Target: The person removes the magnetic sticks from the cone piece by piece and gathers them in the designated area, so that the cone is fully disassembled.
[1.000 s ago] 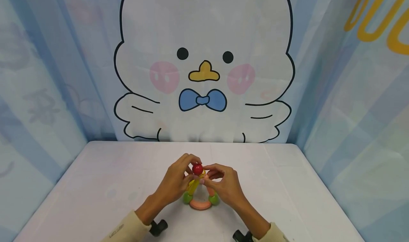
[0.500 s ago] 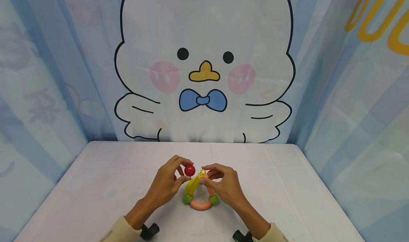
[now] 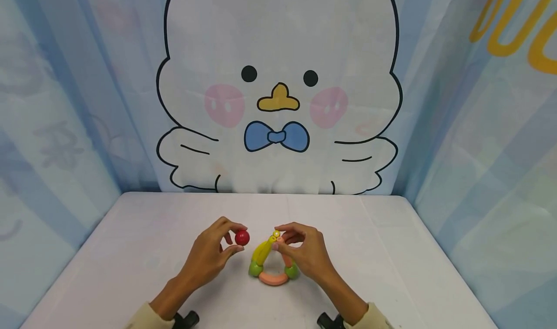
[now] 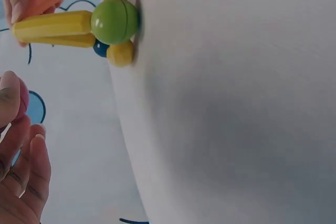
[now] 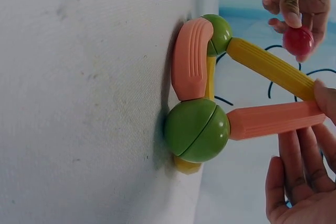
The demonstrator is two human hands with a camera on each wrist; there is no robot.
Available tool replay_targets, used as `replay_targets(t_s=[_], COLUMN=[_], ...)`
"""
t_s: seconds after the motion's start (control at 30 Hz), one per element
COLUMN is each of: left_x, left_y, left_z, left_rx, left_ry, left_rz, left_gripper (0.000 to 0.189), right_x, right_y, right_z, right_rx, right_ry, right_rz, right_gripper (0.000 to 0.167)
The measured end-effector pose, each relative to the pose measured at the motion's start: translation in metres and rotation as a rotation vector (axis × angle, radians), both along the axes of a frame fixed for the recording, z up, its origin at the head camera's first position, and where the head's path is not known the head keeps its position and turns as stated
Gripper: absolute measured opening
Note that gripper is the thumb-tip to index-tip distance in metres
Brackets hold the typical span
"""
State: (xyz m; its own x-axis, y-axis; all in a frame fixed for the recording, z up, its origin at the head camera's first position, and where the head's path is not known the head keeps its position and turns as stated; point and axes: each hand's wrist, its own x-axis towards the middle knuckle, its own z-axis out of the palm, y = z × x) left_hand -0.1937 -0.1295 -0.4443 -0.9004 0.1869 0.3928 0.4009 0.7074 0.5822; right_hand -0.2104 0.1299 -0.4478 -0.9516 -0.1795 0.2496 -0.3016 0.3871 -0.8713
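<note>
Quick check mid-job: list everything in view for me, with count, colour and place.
Ball: 1, red, in the left hand, apart from the rods
Green balls: 2, green, at the ends of the curved rod
Blue ball: 1, dark blue, partly hidden behind a green ball
Curved rod: 1, orange, low between the green balls
Straight rod: 1, orange, sloping up to the right hand
Yellow rods: at least 2, yellow, exact count hidden
Table: 1, white, underneath
Bird backdrop: 1, white and blue, behind the table
Lettering: partial, orange-yellow, upper right
Left hand: 1, bare, pinching the ball
Right hand: 1, bare, at the rod tops
Sleeves: 2, beige, bottom edge
Wrist devices: 2, black, beside the cuffs
</note>
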Motion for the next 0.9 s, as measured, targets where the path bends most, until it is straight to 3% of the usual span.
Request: replay_targets(t_s=[0.9], left_x=[0.005], left_y=[-0.072], left_z=[-0.018], left_rx=[-0.099], left_ry=[-0.018], left_rz=[0.11], left_gripper=[0.048], right_x=[0.001], right_y=[-0.001], right_z=[-0.001], right_rx=[0.001], right_ry=[0.009], right_rz=[-0.012], right_gripper=[0.035])
